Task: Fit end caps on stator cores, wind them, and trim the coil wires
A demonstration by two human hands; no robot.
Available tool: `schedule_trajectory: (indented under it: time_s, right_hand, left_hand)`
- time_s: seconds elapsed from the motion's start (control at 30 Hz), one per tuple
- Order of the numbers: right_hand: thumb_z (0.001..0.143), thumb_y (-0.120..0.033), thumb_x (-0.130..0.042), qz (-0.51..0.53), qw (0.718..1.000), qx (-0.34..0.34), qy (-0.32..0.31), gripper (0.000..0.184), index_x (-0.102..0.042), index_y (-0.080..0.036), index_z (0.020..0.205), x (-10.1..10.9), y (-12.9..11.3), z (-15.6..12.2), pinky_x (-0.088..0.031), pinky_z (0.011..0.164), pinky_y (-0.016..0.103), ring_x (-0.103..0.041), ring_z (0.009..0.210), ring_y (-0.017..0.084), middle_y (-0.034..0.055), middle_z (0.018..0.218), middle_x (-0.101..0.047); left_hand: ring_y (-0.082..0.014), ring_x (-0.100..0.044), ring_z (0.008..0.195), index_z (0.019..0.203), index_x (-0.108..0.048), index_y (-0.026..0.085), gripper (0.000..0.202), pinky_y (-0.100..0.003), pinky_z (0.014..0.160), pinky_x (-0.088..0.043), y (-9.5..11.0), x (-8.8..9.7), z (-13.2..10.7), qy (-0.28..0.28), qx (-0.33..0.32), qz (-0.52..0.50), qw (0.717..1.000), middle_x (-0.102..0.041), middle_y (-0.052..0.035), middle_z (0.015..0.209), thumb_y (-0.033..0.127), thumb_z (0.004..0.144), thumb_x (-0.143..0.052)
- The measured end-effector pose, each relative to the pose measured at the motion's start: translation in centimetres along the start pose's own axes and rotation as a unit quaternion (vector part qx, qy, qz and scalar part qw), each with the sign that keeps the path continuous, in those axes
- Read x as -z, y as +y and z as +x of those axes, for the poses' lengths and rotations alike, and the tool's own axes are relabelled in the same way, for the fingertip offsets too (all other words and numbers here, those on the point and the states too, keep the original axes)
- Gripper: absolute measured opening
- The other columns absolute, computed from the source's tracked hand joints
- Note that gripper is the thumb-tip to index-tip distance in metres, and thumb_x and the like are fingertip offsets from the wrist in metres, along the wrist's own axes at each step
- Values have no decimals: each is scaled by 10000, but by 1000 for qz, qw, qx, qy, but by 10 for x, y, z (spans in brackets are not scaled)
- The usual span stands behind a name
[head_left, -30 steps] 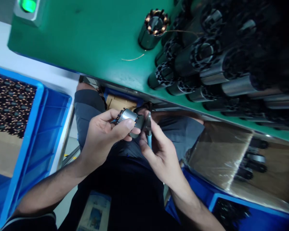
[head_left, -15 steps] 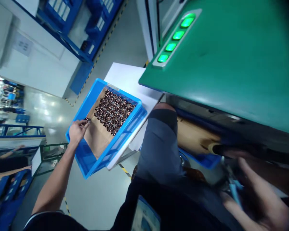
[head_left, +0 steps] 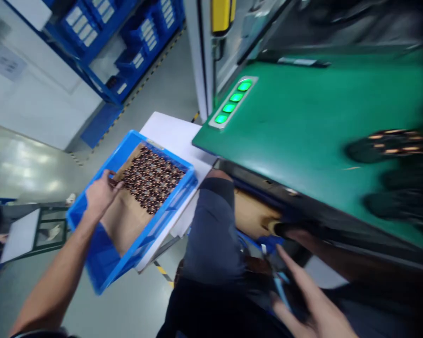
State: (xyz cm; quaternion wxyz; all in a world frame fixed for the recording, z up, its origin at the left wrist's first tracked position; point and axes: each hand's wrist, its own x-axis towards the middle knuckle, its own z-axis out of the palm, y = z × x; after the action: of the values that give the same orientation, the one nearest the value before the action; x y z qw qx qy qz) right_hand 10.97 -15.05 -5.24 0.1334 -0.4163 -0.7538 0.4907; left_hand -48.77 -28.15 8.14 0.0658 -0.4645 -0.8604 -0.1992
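Okay, leftmost first: the left hand (head_left: 101, 193) had closed the gap since half a second earlier, and its fingertips were now right beside the left edge of the copper-wound parts (head_left: 153, 180) in the blue bin (head_left: 100, 256). Finger and thumb were bent closed on a dark part (head_left: 112, 180); a second before, that hand was over the lap holding a steel-sided cylinder. Going right, the right hand (head_left: 322, 313) kept its grip on the cutters (head_left: 281, 287), low at the near right, now well apart from the left hand instead of next to it. Far right, the cylinders on the green table (head_left: 303, 112) were back in view after dropping out half a second earlier.

Looks, same order: dark part mostly hidden by fingers, only a small dark bit showing. Binned parts were dark with copper glints, packed tightly on brown paper (head_left: 125, 223) toward the bin's far right side. Cutters had light-blue handles and a metal head; too smeared to tell whether their jaws were apart. On the table, one wound cylinder (head_left: 396, 144) had dark sides and copper-coloured coils around its top, blurred, with more dark cylinders (head_left: 398, 204) just nearer.
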Motion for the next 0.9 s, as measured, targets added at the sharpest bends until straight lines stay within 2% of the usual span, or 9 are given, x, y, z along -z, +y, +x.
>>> schedule_trajectory:
  time_s: [0.07, 0.13, 0.3, 0.4, 0.5, 0.57, 0.67, 0.77, 0.9]
  right_hand:
    - [1094, -405, -728, 4, 1000, -9, -16, 804, -568, -301, 1875, -2, -23, 3, -679, 1306, 560, -782, 1575, 376, 145, 1766, -729]
    - [1069, -321, -708, 17, 999, -24, -38, 848, -529, -286, 1897, -3, -43, 7, -593, 1393, 585, -722, 1650, 356, 147, 1831, -668]
    - [1006, -245, -742, 23, 993, -61, -101, 935, -522, -339, 1910, 5, -73, 5, -506, 1458, 617, -515, 1819, 384, 121, 1900, -591]
    - [971, -225, -777, 12, 992, -88, -90, 960, -554, -403, 1888, 16, -77, -9, -532, 1439, 613, -507, 1819, 406, 79, 1908, -584]
    - [951, -179, -776, 5, 995, -89, -51, 940, -616, -400, 1850, 25, -65, -28, -584, 1401, 564, -604, 1756, 395, 79, 1795, -708]
    - [945, -168, -766, 7, 996, -87, -23, 896, -670, -371, 1813, 28, -50, -41, -619, 1370, 539, -720, 1651, 379, 93, 1668, -800]
    - [992, -230, -756, 8, 993, -110, 34, 762, -745, -332, 1747, 28, -30, -56, -654, 1328, 567, -805, 1532, 382, 116, 1587, -843]
    - [1143, -406, -704, 14, 986, -124, 108, 575, -777, -344, 1710, 32, -32, -62, -667, 1301, 611, -747, 1606, 403, 122, 1658, -810]
    - [1197, -361, -670, 75, 984, -27, 159, 520, -764, -321, 1706, 54, -64, -43, -732, 1129, 479, -845, 1316, 306, 110, 1430, -883]
  left_hand:
    - [-167, -592, 604, 1156, -812, 274, 537, -272, 559, -428, 52, 3, 27, 15, -30, -49, 998, -773, 36, 805, 649, 861, -1059]
    - [-187, -767, 862, 1385, -804, 255, 602, -279, 763, -590, 124, -3, 53, 11, -126, -108, 986, -879, -8, 1103, 532, 915, -1060]
    - [-350, -723, 1438, 1495, -754, 181, 424, -535, 1298, -562, 328, -54, 84, -71, -376, -245, 891, -785, -105, 1457, 272, 1093, -852]
    - [-329, -750, 1190, 1453, -717, 197, 360, -493, 1124, -594, 404, -107, 86, -187, -377, -262, 868, -743, -128, 1394, 258, 1108, -805]
    - [-328, -717, 1127, 1299, -743, 203, 194, -442, 1030, -546, 430, -146, 91, -231, -392, -220, 863, -752, -119, 1266, 304, 1134, -761]
    - [-320, -706, 1124, 1156, -764, 212, 121, -422, 1010, -520, 429, -153, 95, -213, -395, -208, 869, -763, -95, 1164, 323, 1111, -783]
    - [-247, -692, 960, 986, -770, 224, 190, -381, 904, -517, 419, -132, 85, -152, -365, -273, 877, -753, -51, 1052, 384, 1052, -847]
    - [-191, -660, 815, 869, -775, 239, 250, -349, 731, -513, 406, -92, 43, -91, -341, -361, 863, -732, -42, 1011, 405, 986, -922]
    - [-237, -780, 1065, 976, -805, 281, 133, -355, 881, -626, 390, -57, -26, -153, -307, -357, 869, -823, -51, 1233, 272, 983, -937]
